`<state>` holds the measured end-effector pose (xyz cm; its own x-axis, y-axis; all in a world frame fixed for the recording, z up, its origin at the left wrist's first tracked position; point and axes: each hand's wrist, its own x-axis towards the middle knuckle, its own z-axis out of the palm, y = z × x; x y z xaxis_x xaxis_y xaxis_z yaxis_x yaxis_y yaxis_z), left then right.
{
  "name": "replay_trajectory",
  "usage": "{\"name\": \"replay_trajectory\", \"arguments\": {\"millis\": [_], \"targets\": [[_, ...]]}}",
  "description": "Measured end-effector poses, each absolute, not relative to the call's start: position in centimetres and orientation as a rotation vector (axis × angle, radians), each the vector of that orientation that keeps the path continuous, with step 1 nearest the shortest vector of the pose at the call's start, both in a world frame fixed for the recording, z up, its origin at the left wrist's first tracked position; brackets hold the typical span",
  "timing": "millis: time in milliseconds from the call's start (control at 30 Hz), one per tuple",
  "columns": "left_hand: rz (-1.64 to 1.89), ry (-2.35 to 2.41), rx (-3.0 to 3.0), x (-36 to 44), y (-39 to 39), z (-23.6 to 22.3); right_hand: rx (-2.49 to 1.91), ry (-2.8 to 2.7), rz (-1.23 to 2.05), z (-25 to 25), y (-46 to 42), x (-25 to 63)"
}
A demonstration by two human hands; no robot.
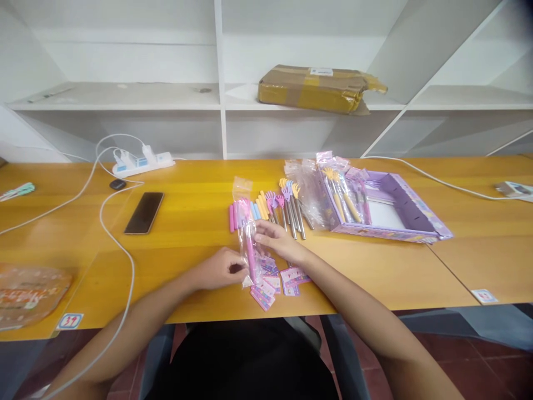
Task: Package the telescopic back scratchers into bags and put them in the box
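Note:
A pink back scratcher (250, 255) with a hand-shaped head lies inside a clear plastic bag (242, 189) in front of me. My left hand (225, 269) is closed at the bag's lower left side, fingers curled in. On the upper right side, my right hand (278, 240) pinches the bag and scratcher between thumb and fingers. Beyond the hands lie several metal-stemmed scratcher heads (287, 199) in purple, pink, blue and yellow. Beside them are coloured handle tubes (259, 206). Small printed cards (263, 293) are scattered below my hands, partly under the bag.
A purple display box (387, 233) holds bagged scratchers (343, 194), with loose clear bags (306, 189) at its left. A phone (144, 213), white cables and a power strip (145, 163) are on the left. A taped cardboard parcel (312, 89) rests on the shelf.

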<state>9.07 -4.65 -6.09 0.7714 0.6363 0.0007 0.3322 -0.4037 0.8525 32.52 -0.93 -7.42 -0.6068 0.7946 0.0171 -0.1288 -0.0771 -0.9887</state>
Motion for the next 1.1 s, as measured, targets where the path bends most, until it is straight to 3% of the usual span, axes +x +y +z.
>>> {"name": "replay_trajectory", "arguments": {"millis": [133, 400, 567, 633, 800, 1100], "targets": [[0.454, 0.733, 1.999, 9.0, -4.6, -6.3, -0.781, -1.56, 1.813, -7.2, -1.1, 32.5], [1.031, 1.031, 1.39, 8.3, -2.2, -7.7, -0.672, -1.619, 2.055, -7.9, -2.3, 30.9], [1.08, 1.014, 1.399, 8.3, -2.0, -7.3, -0.698, -1.741, 2.088, -7.3, -2.4, 31.3], [1.089, 1.044, 1.401, 8.3, -2.1, -7.2, -0.777, -1.877, 1.913, -6.6, -1.9, 32.3], [1.082, 1.135, 1.436, 8.3, -2.3, -7.1, -0.979, -2.276, 1.13, -5.8, 0.0, 35.5], [1.1, 1.11, 1.443, 8.2, -2.5, -6.9, -1.066, -2.607, 0.786, -6.3, 0.3, 35.8]]}}
